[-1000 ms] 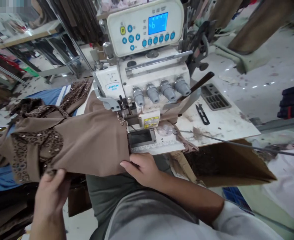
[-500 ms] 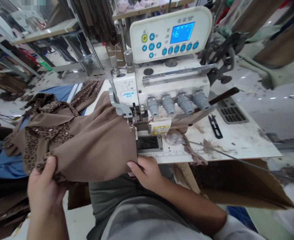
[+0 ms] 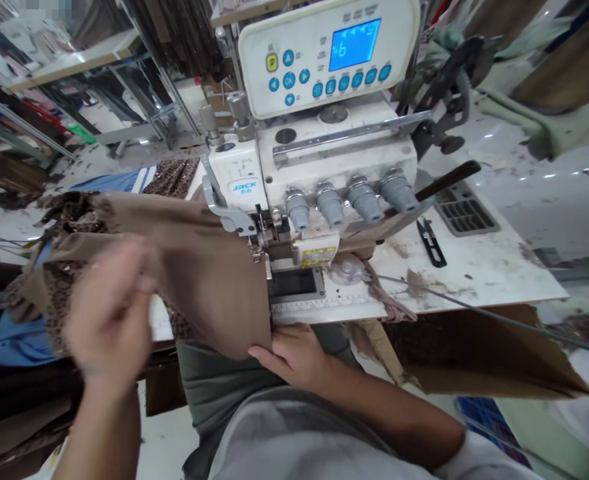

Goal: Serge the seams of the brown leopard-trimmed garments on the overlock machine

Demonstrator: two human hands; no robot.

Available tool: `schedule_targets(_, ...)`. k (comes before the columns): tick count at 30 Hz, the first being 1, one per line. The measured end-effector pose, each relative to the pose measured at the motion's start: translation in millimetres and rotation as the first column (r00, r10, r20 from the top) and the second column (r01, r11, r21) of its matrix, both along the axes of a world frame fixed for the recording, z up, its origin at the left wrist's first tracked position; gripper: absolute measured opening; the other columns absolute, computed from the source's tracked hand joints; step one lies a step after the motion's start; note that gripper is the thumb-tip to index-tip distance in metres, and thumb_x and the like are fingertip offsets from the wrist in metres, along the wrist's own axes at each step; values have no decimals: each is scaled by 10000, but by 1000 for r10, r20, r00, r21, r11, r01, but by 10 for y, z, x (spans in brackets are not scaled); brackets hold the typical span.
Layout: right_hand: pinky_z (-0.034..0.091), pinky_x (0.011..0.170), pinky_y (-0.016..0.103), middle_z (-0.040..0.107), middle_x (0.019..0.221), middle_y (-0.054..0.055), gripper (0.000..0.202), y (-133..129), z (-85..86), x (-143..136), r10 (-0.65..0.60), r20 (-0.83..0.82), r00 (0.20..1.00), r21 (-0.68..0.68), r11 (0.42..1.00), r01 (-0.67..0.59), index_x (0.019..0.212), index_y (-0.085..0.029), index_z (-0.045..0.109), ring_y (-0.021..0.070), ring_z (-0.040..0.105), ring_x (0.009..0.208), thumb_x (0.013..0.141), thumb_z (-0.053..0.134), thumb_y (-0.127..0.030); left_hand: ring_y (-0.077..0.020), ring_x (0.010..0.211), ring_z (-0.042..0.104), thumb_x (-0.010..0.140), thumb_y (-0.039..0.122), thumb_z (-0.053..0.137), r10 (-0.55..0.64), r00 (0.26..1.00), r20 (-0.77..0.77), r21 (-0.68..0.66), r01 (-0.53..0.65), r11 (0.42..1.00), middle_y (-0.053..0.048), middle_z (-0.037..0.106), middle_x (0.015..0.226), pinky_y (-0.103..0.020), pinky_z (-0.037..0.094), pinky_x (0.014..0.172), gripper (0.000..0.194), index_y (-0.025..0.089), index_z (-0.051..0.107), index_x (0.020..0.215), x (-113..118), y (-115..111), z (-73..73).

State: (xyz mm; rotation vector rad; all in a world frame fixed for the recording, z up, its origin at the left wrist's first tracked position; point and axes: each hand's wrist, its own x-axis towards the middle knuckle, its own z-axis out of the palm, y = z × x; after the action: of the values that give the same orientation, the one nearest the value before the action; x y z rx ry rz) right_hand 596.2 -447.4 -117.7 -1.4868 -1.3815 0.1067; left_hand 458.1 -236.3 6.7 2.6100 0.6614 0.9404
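A brown garment with leopard-print parts lies across the left of the machine table, its right edge under the presser foot of a white overlock sewing machine. My right hand pinches the near corner of the brown fabric, just in front of the table edge. Over the garment's left part is my left hand, smeared by motion. Its fingers look bent near a fold of the cloth, but whether they grip it cannot be made out.
Black thread snips lie on the table's right side beside a grey slotted tray. A cable crosses the front right, above a cardboard box. Blue fabric lies under the garment at left.
My left hand has moved up and right, and the cloth's left part has shifted with a fold raised. My right hand keeps its pinch. The view has shifted slightly.
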Motion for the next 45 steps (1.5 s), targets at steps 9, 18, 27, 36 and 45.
schedule_targets(9, 342, 534, 252, 582, 522, -20, 634, -7, 43, 16, -10, -108, 994, -46, 999, 5, 595, -196, 539, 95, 536, 498, 1141, 405, -488, -284, 1454, 522, 1014, 453, 598, -179, 937, -300, -111, 153, 982, -62, 634, 1486, -469, 400, 1248, 450, 229, 664, 1399, 697, -91, -118)
schedule_targets(18, 372, 461, 214, 644, 542, -4, 555, 212, 202, 124, -51, -558, 828, -160, 986, -47, 599, -227, 439, 150, 691, 566, 1051, 560, -525, -267, 1159, 699, 1003, 419, 587, -140, 968, -209, -95, 123, 988, -39, 773, 1188, -398, 508, 1102, 316, 248, 785, 1179, 1184, 498, -169)
schedule_targets(27, 634, 668, 287, 811, 801, 59, 476, 306, 258, 199, 15, -649, 761, -62, 995, -72, 694, -222, 577, 224, 806, 783, 1058, 562, -527, -222, 1210, 706, 991, 253, 647, -116, 990, 82, -5, 117, 993, -23, 778, 1233, -406, 501, 1144, 266, 278, 754, 1233, 571, -325, -254)
schedule_targets(36, 695, 771, 372, 827, 989, 78, 396, 353, 159, 223, 53, -783, 619, -2, 996, -88, 962, -212, 772, 245, 816, 850, 1048, 585, -550, -278, 1555, 376, 994, 460, 608, -169, 981, -96, -204, 147, 968, -57, 574, 1551, -527, 327, 1283, 448, 254, 684, 1385, 809, 6, -426)
schedule_targets(45, 685, 742, 353, 825, 939, 97, 407, 362, -53, 269, 20, -800, 599, -81, 987, -141, 921, -182, 775, 230, 809, 798, 1015, 646, -556, -274, 1427, 538, 1026, 501, 516, -41, 992, -120, -429, -15, 903, -43, 590, 1527, -497, 355, 1255, 466, 360, 620, 1458, 920, 568, -422)
